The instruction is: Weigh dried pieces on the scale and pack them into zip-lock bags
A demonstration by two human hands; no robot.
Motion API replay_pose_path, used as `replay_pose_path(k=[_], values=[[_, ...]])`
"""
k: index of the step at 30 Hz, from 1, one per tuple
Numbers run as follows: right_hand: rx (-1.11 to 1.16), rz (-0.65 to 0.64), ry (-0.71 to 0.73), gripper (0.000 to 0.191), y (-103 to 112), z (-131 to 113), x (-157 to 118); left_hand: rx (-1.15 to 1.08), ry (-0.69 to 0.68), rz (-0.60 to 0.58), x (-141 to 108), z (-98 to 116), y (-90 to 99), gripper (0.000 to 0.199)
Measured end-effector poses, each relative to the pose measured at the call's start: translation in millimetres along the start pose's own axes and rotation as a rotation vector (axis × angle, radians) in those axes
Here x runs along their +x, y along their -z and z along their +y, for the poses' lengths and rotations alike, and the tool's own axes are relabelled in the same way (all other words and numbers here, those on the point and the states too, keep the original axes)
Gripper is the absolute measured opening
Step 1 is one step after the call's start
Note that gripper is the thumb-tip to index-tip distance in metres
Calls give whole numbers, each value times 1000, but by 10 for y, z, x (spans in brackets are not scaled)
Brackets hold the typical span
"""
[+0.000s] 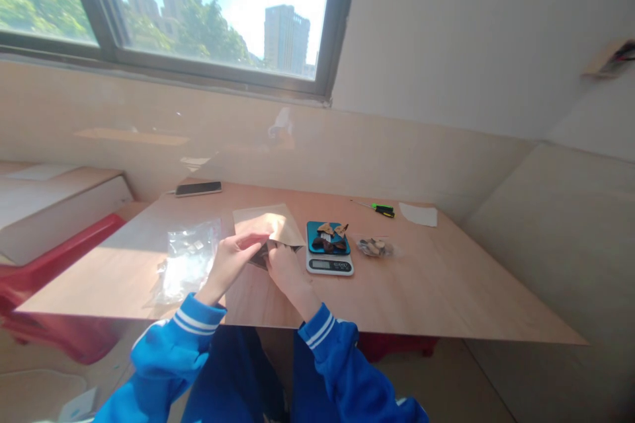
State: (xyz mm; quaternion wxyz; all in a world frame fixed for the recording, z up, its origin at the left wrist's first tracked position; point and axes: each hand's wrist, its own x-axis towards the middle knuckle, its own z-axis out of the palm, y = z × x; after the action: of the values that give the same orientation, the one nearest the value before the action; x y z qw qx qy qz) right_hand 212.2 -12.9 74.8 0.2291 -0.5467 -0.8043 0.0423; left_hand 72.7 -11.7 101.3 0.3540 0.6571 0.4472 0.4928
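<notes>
A tan paper bag lies on the table with its near edge raised. My left hand pinches that edge from the left. My right hand is at the bag's opening, its fingertips partly hidden there; what they hold cannot be made out. Right of the bag stands a kitchen scale with a blue top, bearing brown dried pieces and a small white item. A clear bag of light brown pieces rests beside the scale. Clear plastic bags lie left of my left hand.
At the table's back left lies a phone. Screwdrivers with green and black-yellow handles and a white paper piece are at the back right. Red stools show at the left and under the table.
</notes>
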Motion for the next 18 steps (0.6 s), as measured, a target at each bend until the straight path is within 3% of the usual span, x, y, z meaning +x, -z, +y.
replay_pose_path(k=[5,8,11,14,18], values=[[17,-17,0,33,-92,113,-82,-14,15,-1,3,13,-37,24],[101,6,35,32,-40,128,-175,-22,20,20,8,52,-21,24],[277,23,112,27,222,92,-302,-28,35,38,24,86,16,23],[553,97,179,24,639,111,-427,-34,43,47,49,87,54,23],[682,278,51,25,1029,444,-455,-19,15,65,75,63,87,25]])
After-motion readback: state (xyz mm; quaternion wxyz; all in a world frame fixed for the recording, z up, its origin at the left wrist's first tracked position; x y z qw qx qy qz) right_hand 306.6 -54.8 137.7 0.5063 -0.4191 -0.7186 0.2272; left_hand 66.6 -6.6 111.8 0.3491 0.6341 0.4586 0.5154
